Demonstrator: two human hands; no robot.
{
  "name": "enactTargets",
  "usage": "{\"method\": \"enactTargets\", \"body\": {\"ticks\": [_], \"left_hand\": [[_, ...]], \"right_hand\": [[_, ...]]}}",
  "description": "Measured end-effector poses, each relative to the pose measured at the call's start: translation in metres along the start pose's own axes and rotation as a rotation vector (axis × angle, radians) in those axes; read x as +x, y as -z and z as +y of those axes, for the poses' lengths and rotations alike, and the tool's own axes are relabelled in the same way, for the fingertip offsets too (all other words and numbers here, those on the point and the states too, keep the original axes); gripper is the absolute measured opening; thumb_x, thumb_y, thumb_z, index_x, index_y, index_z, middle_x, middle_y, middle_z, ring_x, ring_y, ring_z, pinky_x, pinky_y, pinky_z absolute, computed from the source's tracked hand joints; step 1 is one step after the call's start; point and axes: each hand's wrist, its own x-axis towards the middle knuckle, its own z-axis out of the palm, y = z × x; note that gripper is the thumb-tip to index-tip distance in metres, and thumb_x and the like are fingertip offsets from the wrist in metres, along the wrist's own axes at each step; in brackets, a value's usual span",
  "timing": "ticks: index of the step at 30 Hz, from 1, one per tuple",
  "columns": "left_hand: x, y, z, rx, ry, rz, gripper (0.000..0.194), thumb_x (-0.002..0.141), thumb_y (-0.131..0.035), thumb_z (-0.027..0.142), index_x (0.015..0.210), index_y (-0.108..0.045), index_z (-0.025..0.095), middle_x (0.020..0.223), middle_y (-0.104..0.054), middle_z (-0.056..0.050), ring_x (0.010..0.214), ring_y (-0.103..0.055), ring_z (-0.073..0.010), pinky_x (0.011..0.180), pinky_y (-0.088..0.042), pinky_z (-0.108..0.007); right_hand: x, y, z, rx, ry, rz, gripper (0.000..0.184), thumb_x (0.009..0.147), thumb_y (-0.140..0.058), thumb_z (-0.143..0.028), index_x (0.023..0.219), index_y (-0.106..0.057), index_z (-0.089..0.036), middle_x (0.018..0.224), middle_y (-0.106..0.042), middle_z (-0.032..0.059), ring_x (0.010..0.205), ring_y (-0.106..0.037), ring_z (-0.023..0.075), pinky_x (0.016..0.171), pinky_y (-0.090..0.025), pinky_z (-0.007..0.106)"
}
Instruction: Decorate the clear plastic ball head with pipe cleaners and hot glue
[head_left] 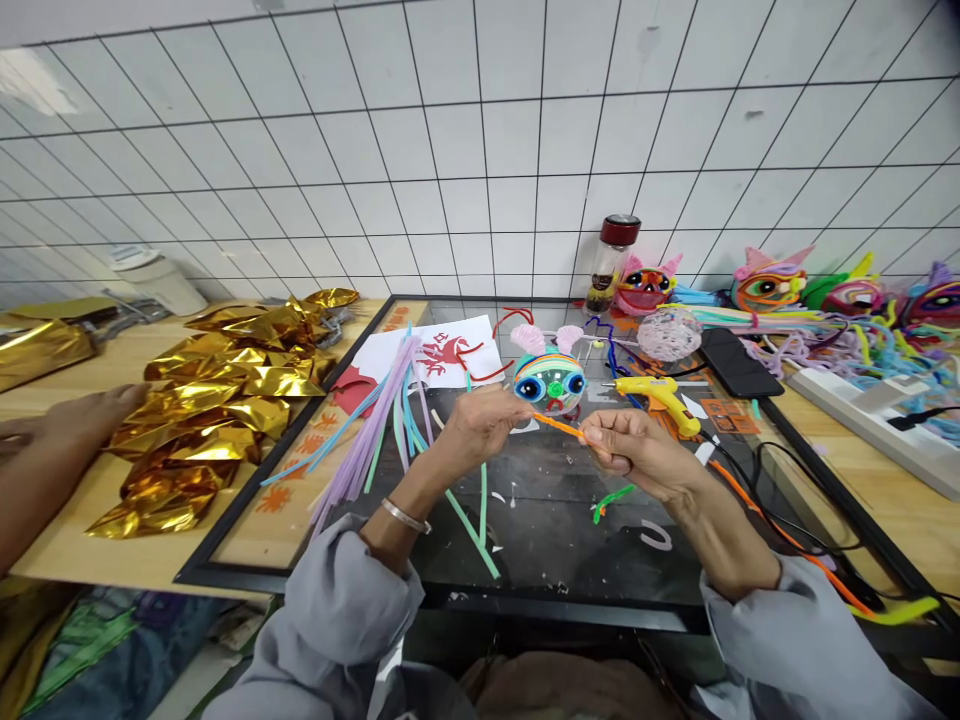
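An orange pipe cleaner (556, 425) is stretched between my two hands. My left hand (487, 418) pinches one end of it, and the fingers of my right hand (628, 445) are closed on the other end. Just behind my hands stands a round animal head (551, 378) with pink ears, big blue eyes and coloured stripes. A short green pipe cleaner piece (613, 500) lies below my right hand. To its right rests a yellow glue gun (661, 395). Left of my left hand is a bunch of lilac, blue and green pipe cleaners (375, 425).
At far left another person's hand (97, 415) touches folded gold foil shapes (217, 410). Along the back stand a bottle (609, 265) and several finished animal heads (769, 280). A phone (739, 362), a white power strip (874, 425) and black cables (772, 490) lie at right.
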Motion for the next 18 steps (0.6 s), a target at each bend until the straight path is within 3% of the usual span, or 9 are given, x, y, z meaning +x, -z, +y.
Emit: {"method": "enactTargets", "body": {"ticks": [5, 9, 13, 18], "left_hand": [[0.001, -0.002, 0.003, -0.036, 0.004, 0.019, 0.019, 0.094, -0.053, 0.019, 0.082, -0.067, 0.014, 0.066, -0.068, -0.001, 0.061, -0.057, -0.0095, 0.061, -0.043, -0.02], [0.0, -0.006, 0.007, -0.113, 0.157, -0.021, 0.021, 0.092, -0.057, 0.022, 0.075, -0.066, 0.014, 0.061, -0.064, 0.001, 0.056, -0.055, -0.0081, 0.057, -0.041, -0.019], [0.0, -0.01, 0.009, -0.157, 0.232, 0.002, 0.024, 0.089, -0.063, 0.026, 0.068, -0.066, 0.014, 0.061, -0.062, 0.0, 0.056, -0.054, -0.0085, 0.057, -0.041, -0.02], [0.0, -0.012, 0.009, -0.157, 0.233, 0.041, 0.02, 0.093, -0.056, 0.025, 0.086, -0.072, 0.015, 0.072, -0.067, -0.004, 0.066, -0.06, -0.0114, 0.062, -0.046, -0.022]], "right_hand": [[0.001, 0.007, 0.003, 0.08, 0.007, -0.103, 0.039, 0.069, -0.078, -0.045, 0.064, -0.056, -0.015, 0.045, -0.041, -0.0083, 0.038, -0.02, 0.0005, 0.04, -0.012, 0.02], [0.003, 0.016, 0.005, 0.144, 0.005, -0.147, 0.038, 0.073, -0.076, -0.046, 0.064, -0.054, -0.016, 0.046, -0.035, -0.0103, 0.038, -0.018, 0.0009, 0.04, -0.014, 0.019], [0.004, 0.02, 0.004, 0.141, 0.069, -0.1, 0.044, 0.077, -0.073, -0.047, 0.059, -0.047, -0.018, 0.046, -0.029, -0.0103, 0.04, -0.024, 0.0028, 0.044, -0.016, 0.021], [0.004, 0.016, 0.002, 0.158, 0.166, -0.047, 0.052, 0.078, -0.072, -0.049, 0.054, -0.038, -0.018, 0.048, -0.028, -0.0091, 0.041, -0.026, 0.0035, 0.046, -0.018, 0.023]]}}
